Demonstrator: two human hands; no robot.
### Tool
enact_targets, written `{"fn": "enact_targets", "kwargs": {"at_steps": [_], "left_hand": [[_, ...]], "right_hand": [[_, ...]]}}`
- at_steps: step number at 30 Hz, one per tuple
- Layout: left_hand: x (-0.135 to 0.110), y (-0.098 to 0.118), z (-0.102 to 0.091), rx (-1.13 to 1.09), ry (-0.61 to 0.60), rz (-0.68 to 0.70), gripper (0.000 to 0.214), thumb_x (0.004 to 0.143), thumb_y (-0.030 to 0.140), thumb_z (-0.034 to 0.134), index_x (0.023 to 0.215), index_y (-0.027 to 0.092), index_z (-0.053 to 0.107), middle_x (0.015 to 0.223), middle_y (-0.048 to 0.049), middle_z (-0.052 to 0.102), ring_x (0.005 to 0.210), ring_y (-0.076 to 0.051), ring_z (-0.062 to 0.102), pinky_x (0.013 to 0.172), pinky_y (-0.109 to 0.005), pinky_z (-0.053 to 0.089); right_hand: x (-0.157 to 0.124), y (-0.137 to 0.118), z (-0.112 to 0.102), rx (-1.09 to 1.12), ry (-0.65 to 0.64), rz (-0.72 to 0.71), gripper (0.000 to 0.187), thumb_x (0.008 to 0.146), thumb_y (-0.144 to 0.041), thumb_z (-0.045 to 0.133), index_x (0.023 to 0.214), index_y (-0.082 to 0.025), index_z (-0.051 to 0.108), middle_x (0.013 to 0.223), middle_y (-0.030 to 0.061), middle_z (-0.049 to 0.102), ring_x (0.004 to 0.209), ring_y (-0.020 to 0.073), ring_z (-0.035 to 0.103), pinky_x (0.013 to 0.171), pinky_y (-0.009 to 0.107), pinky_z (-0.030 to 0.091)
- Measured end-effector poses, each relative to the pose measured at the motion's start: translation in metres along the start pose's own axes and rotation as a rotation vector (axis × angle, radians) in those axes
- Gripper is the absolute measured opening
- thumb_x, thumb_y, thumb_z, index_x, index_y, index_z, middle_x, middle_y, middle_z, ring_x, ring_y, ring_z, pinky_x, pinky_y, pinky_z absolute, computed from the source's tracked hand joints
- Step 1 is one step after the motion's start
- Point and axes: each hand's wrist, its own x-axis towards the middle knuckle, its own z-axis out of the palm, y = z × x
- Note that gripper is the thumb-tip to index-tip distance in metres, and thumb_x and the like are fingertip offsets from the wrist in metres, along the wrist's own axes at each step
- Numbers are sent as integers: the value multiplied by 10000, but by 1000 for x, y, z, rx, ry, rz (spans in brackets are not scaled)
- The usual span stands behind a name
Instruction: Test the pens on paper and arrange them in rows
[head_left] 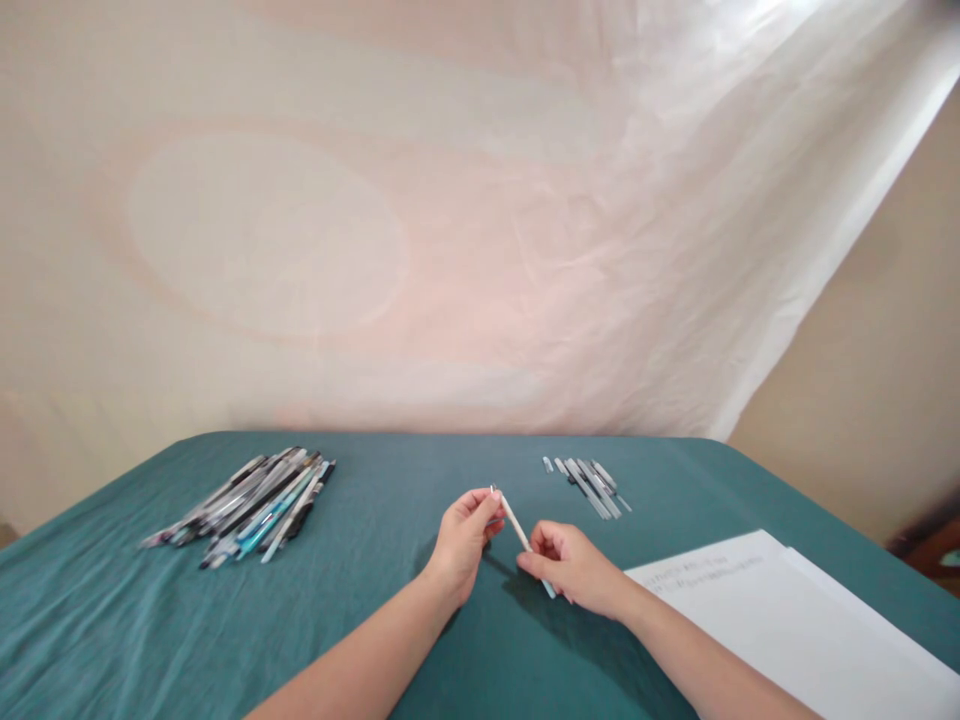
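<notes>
A slim white pen [514, 522] is held at a slant between my two hands above the table. My left hand [466, 535] pinches its upper end, where a small dark tip shows by the thumb. The fingers of my right hand [566, 562] are closed around its lower part, and a pale bluish end sticks out below them. Part of the pen is hidden by the fingers.
A heap of pens [259, 500] in black, clear and blue lies on the left of the green tablecloth [390, 640]. Several pens and small pieces [592, 485] lie at the back right. White paper sheets [780, 630] with faint writing lie at the right.
</notes>
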Motion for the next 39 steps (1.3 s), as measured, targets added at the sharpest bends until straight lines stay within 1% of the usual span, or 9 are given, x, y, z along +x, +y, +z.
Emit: {"fn": "enact_targets", "kwargs": {"at_steps": [7,12,20,22,25,29,33,37,39], "left_hand": [[1,0,-2,71,4,49,251,662,387,638,721,144,614,680,-16,587,646,-102,526,634,-200,396],[1,0,-1,135,49,79,269,658,410,628,694,144,610,676,-22,599,643,-113,530,626,-206,391],[2,-3,-3,127,64,102,249,675,393,620,697,146,604,663,-6,593,628,-93,515,618,-193,379],[5,-4,-5,72,93,97,261,661,389,637,720,136,609,673,-15,596,632,-95,523,621,-193,388],[10,-2,-8,-37,174,76,286,620,380,672,725,121,610,678,-23,597,613,-88,525,609,-193,401],[18,10,-15,-131,288,105,253,604,347,683,670,121,590,639,8,570,553,-53,497,572,-175,401],[26,20,-26,-216,425,165,218,600,291,688,666,113,580,637,12,564,523,-34,486,525,-161,391],[31,20,-34,-261,528,171,197,604,261,686,648,110,567,631,12,549,507,-29,468,488,-154,376],[30,16,-34,-264,521,163,199,608,263,687,651,110,567,636,9,545,509,-29,461,490,-154,380]], "right_hand": [[1,0,1,14,6,-26,280,717,-407,593,680,-181,433,479,-83,443,371,45,395,367,156,275],[1,0,0,15,-15,-13,279,703,-404,604,682,-183,434,484,-84,452,368,44,393,357,155,274],[0,-3,-2,-3,-29,-7,267,703,-387,605,686,-184,432,493,-82,454,377,45,395,359,152,275],[-1,-4,-3,-28,-44,-24,273,687,-370,625,661,-181,431,492,-81,451,392,46,397,374,155,280],[-3,-4,-5,-77,-51,-38,281,659,-350,654,632,-174,436,491,-77,446,422,49,403,397,157,292],[-5,-2,-7,-118,-77,20,268,650,-355,658,650,-171,462,507,-69,464,422,53,417,384,153,307],[-11,-2,-19,-168,-179,108,254,640,-369,659,685,-174,503,498,-67,484,387,56,432,348,149,312],[-16,-2,-47,-266,-331,192,246,621,-387,666,663,-166,566,486,-41,523,390,74,466,337,153,315],[-16,0,-62,-311,-303,207,239,631,-390,656,634,-163,581,463,-33,513,398,88,479,343,162,316]]}}
